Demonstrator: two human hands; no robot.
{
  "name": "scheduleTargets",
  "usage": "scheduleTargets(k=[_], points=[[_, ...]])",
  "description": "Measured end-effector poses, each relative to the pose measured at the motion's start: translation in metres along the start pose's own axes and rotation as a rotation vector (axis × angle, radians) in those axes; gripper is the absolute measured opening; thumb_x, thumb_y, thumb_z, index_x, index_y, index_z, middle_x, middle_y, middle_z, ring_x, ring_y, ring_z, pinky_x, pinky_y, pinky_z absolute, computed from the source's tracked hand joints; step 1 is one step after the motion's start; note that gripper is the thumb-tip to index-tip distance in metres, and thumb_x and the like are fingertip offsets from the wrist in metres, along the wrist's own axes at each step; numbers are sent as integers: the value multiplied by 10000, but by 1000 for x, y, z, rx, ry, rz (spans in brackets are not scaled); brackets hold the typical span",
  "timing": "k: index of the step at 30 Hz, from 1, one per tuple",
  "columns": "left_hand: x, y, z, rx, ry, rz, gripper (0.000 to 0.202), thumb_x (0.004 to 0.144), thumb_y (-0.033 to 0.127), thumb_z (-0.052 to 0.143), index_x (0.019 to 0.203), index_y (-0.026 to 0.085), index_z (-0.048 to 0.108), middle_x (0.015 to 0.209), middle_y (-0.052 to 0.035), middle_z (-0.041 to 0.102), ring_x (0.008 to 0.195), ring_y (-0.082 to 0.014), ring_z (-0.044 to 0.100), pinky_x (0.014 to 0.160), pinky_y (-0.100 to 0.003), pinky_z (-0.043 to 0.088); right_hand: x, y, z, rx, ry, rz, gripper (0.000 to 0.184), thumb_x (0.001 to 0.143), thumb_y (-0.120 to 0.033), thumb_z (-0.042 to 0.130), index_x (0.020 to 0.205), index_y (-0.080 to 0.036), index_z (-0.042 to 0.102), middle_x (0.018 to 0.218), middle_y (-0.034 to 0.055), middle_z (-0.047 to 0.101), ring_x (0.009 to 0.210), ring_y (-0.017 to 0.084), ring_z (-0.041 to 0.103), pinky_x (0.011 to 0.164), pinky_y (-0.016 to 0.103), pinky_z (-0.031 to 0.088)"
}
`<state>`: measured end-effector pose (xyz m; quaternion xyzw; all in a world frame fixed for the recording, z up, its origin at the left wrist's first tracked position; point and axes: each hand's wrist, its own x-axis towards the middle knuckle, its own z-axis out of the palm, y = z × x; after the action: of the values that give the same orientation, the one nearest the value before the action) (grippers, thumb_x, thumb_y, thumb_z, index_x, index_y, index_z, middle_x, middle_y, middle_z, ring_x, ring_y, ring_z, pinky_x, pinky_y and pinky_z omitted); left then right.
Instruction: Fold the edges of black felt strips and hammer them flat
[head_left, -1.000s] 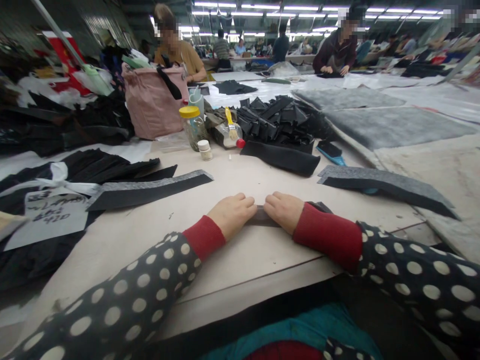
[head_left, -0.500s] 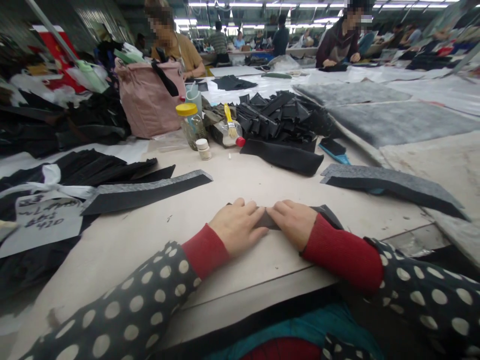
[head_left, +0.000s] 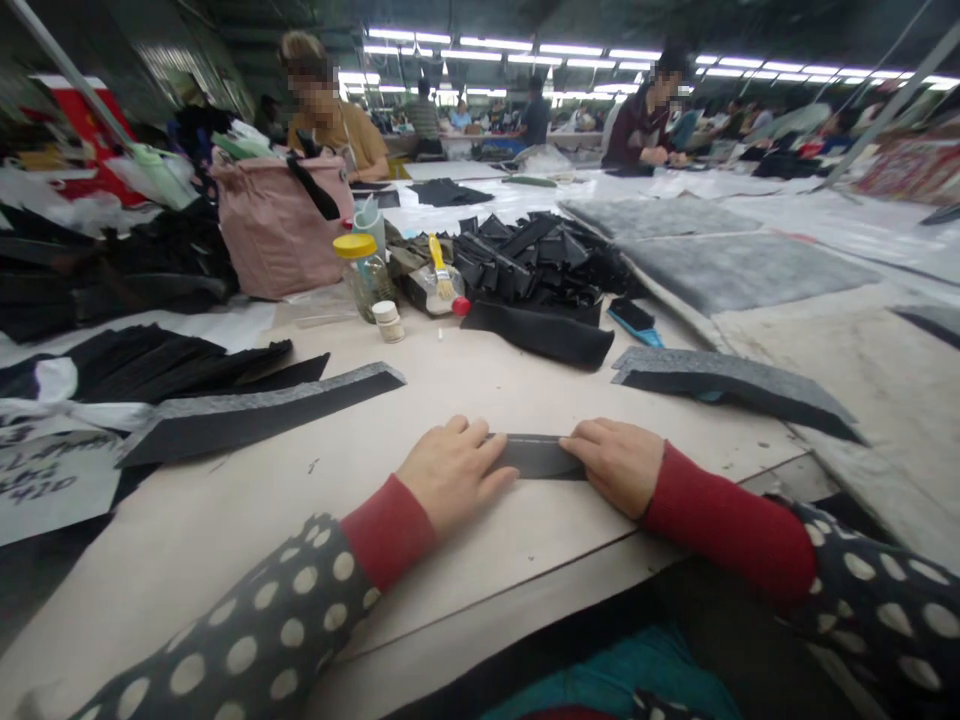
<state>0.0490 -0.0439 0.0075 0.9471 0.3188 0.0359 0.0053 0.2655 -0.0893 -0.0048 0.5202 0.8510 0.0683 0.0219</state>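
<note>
My left hand (head_left: 454,475) and my right hand (head_left: 611,465) lie palm down on a pale cutting table (head_left: 360,500), fingertips pressing opposite ends of a black fabric strip (head_left: 536,457). The strip's middle shows between my fingers, and its ends are hidden under my hands. Beyond my hands lie a long grey-edged black strip (head_left: 255,415) to the left and a similar piece (head_left: 727,385) to the right. A thick black strip (head_left: 540,335) lies farther ahead.
Ahead stand a yellow-lidded jar (head_left: 364,275), a glue bottle with a yellow brush (head_left: 439,285), and a heap of black strips (head_left: 525,260). A pink bag (head_left: 277,225) stands left, grey felt sheets (head_left: 742,270) lie right, and co-workers sit beyond.
My hands have drawn apart, showing more of the strip between them. The strip's end no longer sticks out past my right hand. The whole view has turned slightly.
</note>
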Motion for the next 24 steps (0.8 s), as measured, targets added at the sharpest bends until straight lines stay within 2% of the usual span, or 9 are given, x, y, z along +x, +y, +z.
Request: scheduleTargets(k=[4, 9, 13, 17, 21, 24], points=[[10, 11, 2, -59, 15, -40, 281, 865, 364, 341, 876, 163, 537, 883, -62, 507, 858, -201, 446, 780, -351, 400, 1, -3, 8, 3, 52, 37, 218, 764, -94, 420, 853, -157, 609, 765, 61, 567, 718, 173, 497, 646, 294, 366], [30, 27, 10, -82, 11, -1, 142, 835, 231, 402, 864, 152, 517, 896, -65, 503, 862, -200, 443, 804, -352, 404, 3, -5, 21, -16, 201, 43, 174, 744, -79, 432, 753, -168, 581, 712, 47, 550, 667, 164, 474, 603, 291, 338], [39, 33, 15, -22, -3, 72, 133, 814, 141, 392, 895, 153, 497, 900, -55, 508, 824, -193, 451, 739, -332, 433, 2, -7, 29, -36, 393, 32, 199, 709, -26, 415, 679, -178, 540, 639, 25, 530, 595, 154, 458, 559, 282, 313], [39, 35, 21, 65, 37, 127, 181, 822, 146, 381, 983, 139, 463, 885, -52, 510, 797, -193, 453, 670, -316, 445, 2, -7, 35, -34, 554, -7, 221, 675, -11, 396, 697, -182, 534, 609, 16, 533, 570, 160, 478, 547, 276, 329], [38, 39, 26, 111, 64, 147, 153, 823, 164, 382, 941, 128, 472, 866, -53, 505, 771, -193, 452, 593, -302, 436, 2, -6, 50, -41, 644, -33, 270, 654, -14, 360, 739, -170, 563, 622, 36, 553, 579, 175, 509, 550, 292, 373], [39, 40, 25, 126, 53, 142, 143, 825, 172, 369, 900, 128, 482, 826, -52, 499, 746, -193, 454, 501, -282, 400, 0, -4, 63, -24, 638, -5, 297, 667, -42, 363, 806, -168, 593, 681, 52, 586, 631, 188, 541, 588, 316, 416]])
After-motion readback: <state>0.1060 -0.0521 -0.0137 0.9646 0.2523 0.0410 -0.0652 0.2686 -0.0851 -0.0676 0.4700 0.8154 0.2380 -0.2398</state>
